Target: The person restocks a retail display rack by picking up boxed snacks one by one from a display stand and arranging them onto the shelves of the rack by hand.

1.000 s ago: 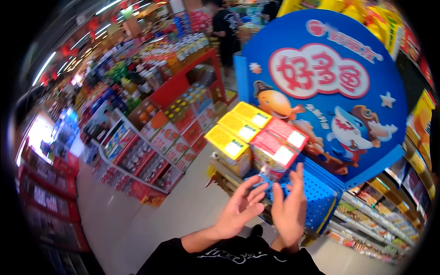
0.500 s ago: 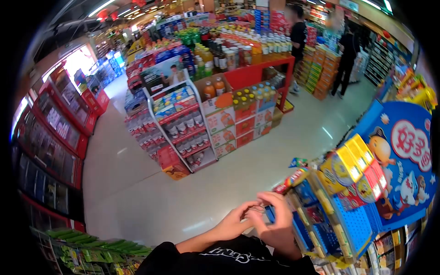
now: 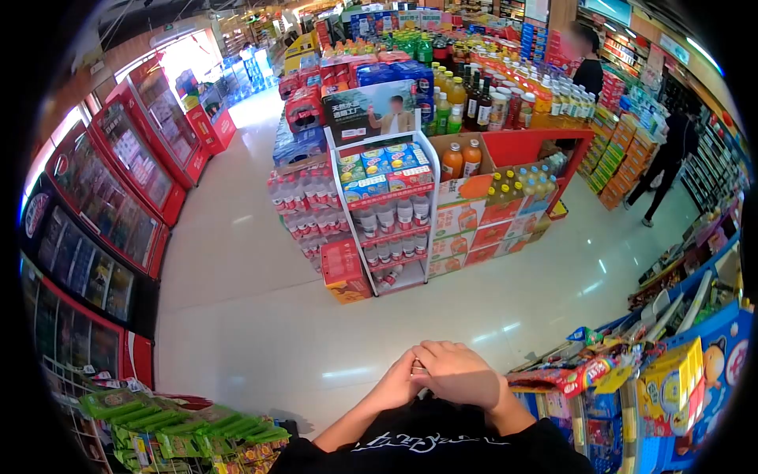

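Note:
My left hand [image 3: 396, 385] and my right hand [image 3: 456, 374] are clasped together low in front of my body. The right hand lies over the left, and its fingers are closed around the left hand's fingers. A thin ring [image 3: 417, 368] shows where the two hands meet. No object can be seen between them, though the palms are hidden. Beside my right forearm is a snack rack [image 3: 624, 419] with a red candy packet [image 3: 586, 378] on top.
Red-framed drink fridges [image 3: 130, 162] line the left. Ahead stands a bottled-water shelf [image 3: 387, 213] beside stacked juice cartons [image 3: 466, 229]. Green packets [image 3: 150, 411] hang at lower left. A person in dark clothes [image 3: 671, 158] is at far right; another person [image 3: 588, 71] stands behind the drinks.
My hands, loosely touching with curved fingers before, are now clasped together. The view has turned left, so the drinks display and snack rack sit further right.

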Demonstrator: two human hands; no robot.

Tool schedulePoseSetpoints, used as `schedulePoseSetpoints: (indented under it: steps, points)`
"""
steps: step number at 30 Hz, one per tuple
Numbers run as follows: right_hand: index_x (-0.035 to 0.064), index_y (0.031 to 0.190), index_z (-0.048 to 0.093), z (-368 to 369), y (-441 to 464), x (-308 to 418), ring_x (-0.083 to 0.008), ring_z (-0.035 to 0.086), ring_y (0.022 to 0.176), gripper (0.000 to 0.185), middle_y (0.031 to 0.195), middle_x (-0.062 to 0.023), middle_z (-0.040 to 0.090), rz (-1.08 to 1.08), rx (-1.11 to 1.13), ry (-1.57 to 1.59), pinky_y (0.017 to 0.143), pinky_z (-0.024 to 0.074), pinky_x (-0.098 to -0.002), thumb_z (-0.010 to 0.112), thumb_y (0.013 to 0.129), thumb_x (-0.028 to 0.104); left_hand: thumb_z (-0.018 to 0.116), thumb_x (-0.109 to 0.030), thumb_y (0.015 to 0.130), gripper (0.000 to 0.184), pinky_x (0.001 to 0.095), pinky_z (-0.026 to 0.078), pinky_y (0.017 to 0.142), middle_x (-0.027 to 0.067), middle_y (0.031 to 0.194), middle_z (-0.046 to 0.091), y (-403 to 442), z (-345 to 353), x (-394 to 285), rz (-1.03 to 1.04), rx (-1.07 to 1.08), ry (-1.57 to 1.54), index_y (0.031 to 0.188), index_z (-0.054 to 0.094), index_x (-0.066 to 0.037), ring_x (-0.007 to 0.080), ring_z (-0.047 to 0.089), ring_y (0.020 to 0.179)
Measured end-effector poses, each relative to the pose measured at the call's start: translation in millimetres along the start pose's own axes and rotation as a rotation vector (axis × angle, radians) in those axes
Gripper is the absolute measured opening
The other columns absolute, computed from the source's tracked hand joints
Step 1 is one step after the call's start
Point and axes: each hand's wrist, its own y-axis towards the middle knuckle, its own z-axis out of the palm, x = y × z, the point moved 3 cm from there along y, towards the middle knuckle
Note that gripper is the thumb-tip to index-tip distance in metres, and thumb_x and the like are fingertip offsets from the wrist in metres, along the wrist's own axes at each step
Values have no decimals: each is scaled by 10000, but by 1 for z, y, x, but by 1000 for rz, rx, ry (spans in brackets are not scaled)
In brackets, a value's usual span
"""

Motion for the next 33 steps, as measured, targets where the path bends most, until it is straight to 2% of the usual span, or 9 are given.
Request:
schedulePoseSetpoints:
  steps: [5, 6, 9, 10, 14, 18, 25, 29, 33]
  points:
    - [-11, 1248, 598, -4, 64, -64, -405, 663, 1045, 446, 1161, -208, 678, 14, 47, 29, 900, 527, -466, 665, 948, 312, 657, 39, 897, 546, 343, 543, 923, 156, 1221, 631, 70, -39, 44, 55, -108, -104, 1407, 469, -9, 236, 671, 1068]
    - [-13, 1252, 598, -11, 80, -78, -410, 663, 1043, 452, 1160, -213, 679, 34, 76, 7, 902, 527, -472, 662, 950, 318, 721, -85, 909, 550, 370, 540, 946, 188, 1247, 629, 88, -47, 53, -33, -185, -113, 1400, 493, 11, 270, 664, 1111]
    - [-26, 1284, 585, -22, 119, -131, -437, 644, 1081, 494, 1199, -245, 667, 95, 33, -16, 925, 515, -503, 659, 948, 328, 748, -213, 930, 603, 387, 531, 973, 179, 1296, 606, 127, -76, 83, -260, -269, 470, 1416, 492, 37, 256, 622, 1176]
    - [-29, 1291, 581, -27, 134, -151, -441, 639, 1092, 506, 1206, -248, 664, 115, 34, -14, 935, 512, -506, 664, 942, 328, 789, -360, 906, 723, 395, 532, 964, 210, 1310, 599, 141, -85, 98, -263, -259, 484, 1413, 497, 66, 277, 622, 1174]
    - [-39, 1316, 566, -64, 193, -223, -456, 612, 1148, 553, 1241, -261, 650, 191, -22, -14, 985, 494, -509, 689, 920, 328, 769, -407, 918, 752, 396, 520, 970, 244, 1286, 600, 199, -112, 88, -309, -251, 123, 1401, 486, 95, 317, 632, 1136]
    - [-42, 1320, 562, -75, 258, -302, -449, 576, 1214, 551, 1285, -260, 624, 212, -187, -12, 1030, 473, -499, 711, 906, 289, 754, -394, 922, 741, 411, 488, 1027, 257, 1313, 583, 267, -149, 76, -229, -344, 582, 1410, 476, 90, 361, 602, 1194]
    - [-22, 1306, 577, -62, 362, -404, -432, 541, 1261, 531, 1330, -245, 589, 195, -280, 92, 1069, 444, -493, 759, 857, 196, 716, -333, 933, 706, 479, 412, 1110, 302, 1387, 521, 345, -195, 15, -175, -468, 646, 1427, 449, 95, 458, 491, 1316]
    - [11, 1270, 605, -56, 406, -420, -419, 513, 1273, 521, 1330, -204, 566, 131, -397, -57, 1067, 444, -510, 778, 800, 154, 730, -280, 924, 665, 495, 405, 1109, 283, 1373, 525, 381, -231, 11, -20, -490, 673, 1412, 462, 82, 453, 487, 1305]
    - [35, 1305, 604, -54, 435, -423, -420, 470, 1331, 629, 1416, -182, 526, 191, -336, -194, 1081, 412, -550, 850, 741, 166, 730, -266, 924, 640, 497, 397, 1116, 272, 1404, 509, 422, -268, -4, 99, -429, 691, 1413, 476, 58, 445, 478, 1316]
